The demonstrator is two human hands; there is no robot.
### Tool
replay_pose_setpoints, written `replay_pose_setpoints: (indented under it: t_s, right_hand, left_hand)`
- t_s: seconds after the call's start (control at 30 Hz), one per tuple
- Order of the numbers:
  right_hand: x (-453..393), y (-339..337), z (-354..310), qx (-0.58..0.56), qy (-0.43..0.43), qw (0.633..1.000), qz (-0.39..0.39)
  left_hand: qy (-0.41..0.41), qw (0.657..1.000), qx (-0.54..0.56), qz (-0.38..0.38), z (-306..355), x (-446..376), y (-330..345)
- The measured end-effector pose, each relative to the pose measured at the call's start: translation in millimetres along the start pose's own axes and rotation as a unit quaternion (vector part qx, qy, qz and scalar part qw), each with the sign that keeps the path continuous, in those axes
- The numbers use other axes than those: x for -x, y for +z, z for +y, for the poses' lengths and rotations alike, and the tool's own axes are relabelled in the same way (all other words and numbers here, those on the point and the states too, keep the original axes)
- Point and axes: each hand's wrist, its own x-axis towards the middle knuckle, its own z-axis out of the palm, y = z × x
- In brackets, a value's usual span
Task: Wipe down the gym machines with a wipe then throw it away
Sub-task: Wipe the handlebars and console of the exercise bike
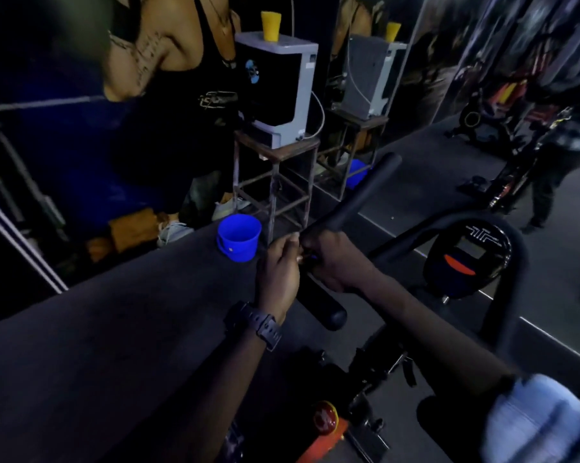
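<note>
Two hands meet on the exercise bike's handlebar point(355, 198).
The right hand point(335, 262) curls round the bar; the left hand point(278, 265) pinches something small beside it, probably the wipe point(303, 257), barely visible between them. Wiping looks underway; next, I'd guess, rubbing along the grip.

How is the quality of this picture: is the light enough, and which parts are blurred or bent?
Head view: the light is dim, so the hands at the black handlebar are hard to read and no wipe can be made out; the sleeve at bottom right is smeared by blur; the blue bucket and yellow cup stay clear; the wide lens bends straight lines near the edges.
</note>
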Motion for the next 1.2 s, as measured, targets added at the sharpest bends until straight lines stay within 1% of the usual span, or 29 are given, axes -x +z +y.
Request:
replay_pose_setpoints:
  t_s: [0.1,0.13,0.17,0.3,0.37,0.47,0.5,0.57,0.63,0.67,0.73,0.8,0.9,0.97,1.03,1.1,1.2]
  right_hand:
    - [32.3,-12.9,-0.7,0.023,-0.02,0.997,-0.075]
    - [35.5,-16.4,-1.3,0.04,-0.019,0.995,-0.09]
    - [36.3,-17.9,-1.4,0.051,-0.016,0.995,-0.089]
    - [30.1,-3.6,-1.6,0.0,0.064,0.998,-0.029]
    - [49.3,-1.9,-2.4,-0.001,0.035,0.999,-0.019]
    - [77.7,-16.7,-2.0,0.007,-0.013,1.0,-0.018]
    - [84.5,-22.4,-0.3,-0.008,-0.018,1.0,-0.004]
    - [90.5,-33.7,1.0,-0.059,0.008,0.997,0.044]
    - [95.3,-43.9,1.6,-0.142,0.035,0.982,0.119]
    - [97.2,-47.0,-2.9,-0.182,0.035,0.971,0.15]
    - [99.0,-52.2,-16.5,-0.228,0.017,0.956,0.181]
    - [100.7,-54.9,-45.3,-0.237,-0.015,0.954,0.183]
    - [104.7,-49.2,-93.3,-0.304,-0.064,0.934,0.175]
    - [106.7,-38.3,-126.2,-0.363,-0.081,0.916,0.15]
    - [111.8,-23.1,-162.4,-0.404,-0.097,0.902,0.119]
    - [122.5,-7.5,-201.1,-0.438,-0.121,0.888,0.076]
    - [151.1,25.7,-264.3,-0.454,-0.168,0.875,-0.009]
  left_hand:
    - [-0.021,0.999,0.015,0.024,4.7,18.5,0.4]
    - [-0.021,0.999,0.007,0.039,5.9,24.3,2.0]
    - [-0.025,0.999,0.005,0.048,4.4,29.9,6.3]
    - [-0.047,0.995,0.006,0.088,3.0,46.3,19.7]
    - [-0.041,0.994,0.012,0.101,7.3,57.8,26.8]
    - [-0.044,0.992,-0.02,0.114,17.6,80.9,36.1]
    - [-0.036,0.993,-0.02,0.111,19.3,89.0,40.6]
    - [-0.005,0.993,-0.023,0.115,32.1,103.0,45.0]
    - [0.033,0.991,-0.023,0.128,48.8,115.8,44.2]
    - [0.051,0.99,-0.022,0.129,62.2,126.7,40.7]
    - [0.084,0.988,-0.016,0.129,84.2,143.9,31.4]
    - [0.108,0.983,-0.013,0.148,105.2,164.9,13.5]
    - [0.122,0.975,-0.03,0.182,127.6,191.9,-25.1]
    - [0.123,0.966,-0.059,0.219,134.3,214.1,-56.6]
    - [0.119,0.957,-0.064,0.257,140.6,243.5,-89.1]
    - [0.106,0.949,-0.041,0.294,141.8,273.9,-123.8]
    - [0.095,0.925,-0.024,0.367,141.8,335.2,-175.2]
